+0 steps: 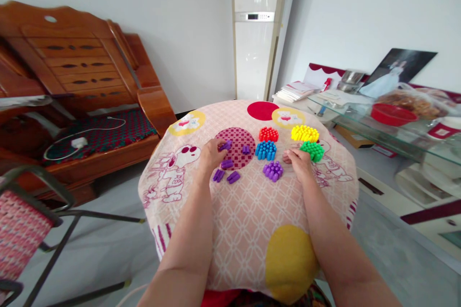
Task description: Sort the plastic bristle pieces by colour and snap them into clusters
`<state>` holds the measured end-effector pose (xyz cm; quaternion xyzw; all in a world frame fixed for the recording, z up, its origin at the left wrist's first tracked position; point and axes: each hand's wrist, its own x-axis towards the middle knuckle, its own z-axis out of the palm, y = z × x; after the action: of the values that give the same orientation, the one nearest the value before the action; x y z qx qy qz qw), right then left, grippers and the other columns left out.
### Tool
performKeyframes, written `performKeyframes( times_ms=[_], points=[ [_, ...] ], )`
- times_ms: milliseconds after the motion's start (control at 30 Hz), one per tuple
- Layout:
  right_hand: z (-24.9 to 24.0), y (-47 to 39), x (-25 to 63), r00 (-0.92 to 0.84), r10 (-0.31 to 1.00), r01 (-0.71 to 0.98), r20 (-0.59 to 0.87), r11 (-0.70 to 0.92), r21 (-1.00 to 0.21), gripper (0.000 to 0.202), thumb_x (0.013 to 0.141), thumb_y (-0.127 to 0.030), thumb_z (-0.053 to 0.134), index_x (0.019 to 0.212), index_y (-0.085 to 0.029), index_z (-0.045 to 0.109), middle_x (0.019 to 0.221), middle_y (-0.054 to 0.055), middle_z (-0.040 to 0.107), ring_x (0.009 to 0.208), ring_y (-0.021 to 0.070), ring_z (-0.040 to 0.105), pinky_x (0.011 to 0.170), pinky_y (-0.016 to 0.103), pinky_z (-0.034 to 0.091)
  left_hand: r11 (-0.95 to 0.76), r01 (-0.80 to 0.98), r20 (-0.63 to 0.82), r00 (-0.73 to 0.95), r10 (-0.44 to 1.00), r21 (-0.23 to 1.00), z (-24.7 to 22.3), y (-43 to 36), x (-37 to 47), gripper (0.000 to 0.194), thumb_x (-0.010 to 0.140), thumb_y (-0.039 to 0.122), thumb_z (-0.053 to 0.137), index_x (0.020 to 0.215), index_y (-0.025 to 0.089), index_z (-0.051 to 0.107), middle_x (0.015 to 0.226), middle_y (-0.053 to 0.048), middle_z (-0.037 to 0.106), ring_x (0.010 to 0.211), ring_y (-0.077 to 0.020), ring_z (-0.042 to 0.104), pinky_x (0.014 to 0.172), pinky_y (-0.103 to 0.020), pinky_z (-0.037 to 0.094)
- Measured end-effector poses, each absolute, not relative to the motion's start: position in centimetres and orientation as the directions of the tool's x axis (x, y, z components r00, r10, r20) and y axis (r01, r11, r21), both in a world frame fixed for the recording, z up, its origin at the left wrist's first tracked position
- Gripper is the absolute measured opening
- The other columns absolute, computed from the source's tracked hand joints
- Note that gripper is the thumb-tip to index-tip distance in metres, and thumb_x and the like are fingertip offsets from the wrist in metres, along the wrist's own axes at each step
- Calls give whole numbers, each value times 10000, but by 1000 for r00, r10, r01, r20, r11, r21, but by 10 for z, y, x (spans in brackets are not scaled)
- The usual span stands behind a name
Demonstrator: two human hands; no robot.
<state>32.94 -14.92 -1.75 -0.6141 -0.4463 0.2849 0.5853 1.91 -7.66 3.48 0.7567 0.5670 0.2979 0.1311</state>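
Note:
My left hand (212, 154) is closed at the fingertips on a small bunch of purple pegs (226, 145) over the dark red circle of the tablecloth. Several more purple pieces, including a pair of pegs (233, 177), lie loose just in front of it. My right hand (298, 160) rests on the cloth with its fingers curled together; what they hold, if anything, is hidden. Beside it stand green pegs (312, 151) in a cluster, partly behind the hand. Upright purple pegs (273, 171), blue pegs (265, 150), red pegs (268, 134) and yellow pegs (305, 133) stand grouped nearby.
A patterned cloth (245, 230) covers the round table. Right of it, a glass shelf (360, 111) bears a red bowl (393, 113), papers and a photo. A wooden bench (79, 67) stands at the left, with a metal-framed chair (65, 216) nearer me.

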Motion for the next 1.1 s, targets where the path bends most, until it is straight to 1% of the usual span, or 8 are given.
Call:
performKeyframes(
  times_ms=[100,167,300,433,533,700,867,1100],
  points=[
    [-18,-148,330,442,881,214,168,78,-974,299,707,-471,633,745,-183,701,643,27,703,614,225,669,607,351,569,-428,647,363,241,900,631,39,-83,37,364,728,145,612,1082,169,691,1008,-55,728,871,-178,671,837,-292,533],
    [-19,-148,330,444,880,214,169,79,-974,307,708,-478,635,753,-183,704,652,30,706,616,229,670,611,358,572,-506,559,380,334,862,656,39,-89,51,346,711,129,617,1048,165,687,974,-40,730,854,-164,669,818,-278,535],
    [-19,-148,330,453,876,217,168,74,-973,311,703,-483,642,740,-180,701,648,31,706,616,235,673,617,369,578,-633,446,379,534,756,633,33,-101,79,327,689,56,588,974,165,704,947,-30,729,813,-140,660,799,-256,528],
    [-18,-148,330,451,875,228,173,74,-971,311,704,-483,638,736,-181,703,655,35,711,616,235,674,612,366,580,-689,390,348,649,676,611,25,-108,98,376,688,8,557,992,165,713,987,-40,727,833,-141,661,820,-254,529],
    [-17,-148,330,450,876,224,172,76,-972,312,701,-483,635,735,-180,703,648,35,709,614,231,674,612,359,579,-692,352,336,680,652,631,18,-109,104,439,685,-18,514,1029,177,706,1041,-39,726,869,-138,667,859,-262,531],
    [-15,-149,329,451,876,221,172,78,-972,296,687,-470,628,719,-183,689,636,29,701,612,221,671,602,341,571,-650,314,312,682,662,692,12,-106,105,484,681,-11,499,1093,174,674,1037,-34,726,864,-133,681,826,-247,547],
    [-14,-149,328,449,878,209,165,77,-975,284,677,-470,634,701,-191,679,614,16,688,596,216,663,597,335,567,-641,340,288,683,671,688,11,-108,105,475,682,19,515,1104,177,664,996,-26,732,885,-153,686,834,-262,550],
    [-14,-149,328,447,880,215,159,66,-974,316,681,-492,639,743,-189,699,642,26,704,611,225,670,607,347,575,-669,311,319,694,645,675,12,-113,110,559,654,-38,435,1114,169,676,1079,-50,733,992,-159,679,903,-276,535]
  ],
)
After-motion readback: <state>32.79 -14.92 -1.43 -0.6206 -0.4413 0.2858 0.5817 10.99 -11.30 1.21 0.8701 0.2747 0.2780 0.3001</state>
